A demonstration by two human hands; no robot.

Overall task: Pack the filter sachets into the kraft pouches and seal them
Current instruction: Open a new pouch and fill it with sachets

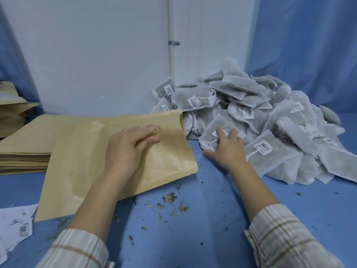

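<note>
A large kraft pouch (81,167) lies flat on the blue table, its open mouth pointing right toward the sachets. My left hand (129,147) rests on the pouch near its zip strip, with the thumb and fingers pinching the top layer at the mouth. A big heap of grey-white filter sachets (270,120) with barcode labels is piled at the right against the wall. My right hand (225,148) reaches into the heap's near edge, fingers spread on one sachet (216,126). I cannot tell whether it grips that sachet.
A stack of flat kraft pouches (25,153) sits at the left, with more pouches (11,113) behind it. Printed paper sheets (15,227) lie at the lower left. Loose herb crumbs (170,200) are scattered on the blue table (193,229). A white wall stands behind.
</note>
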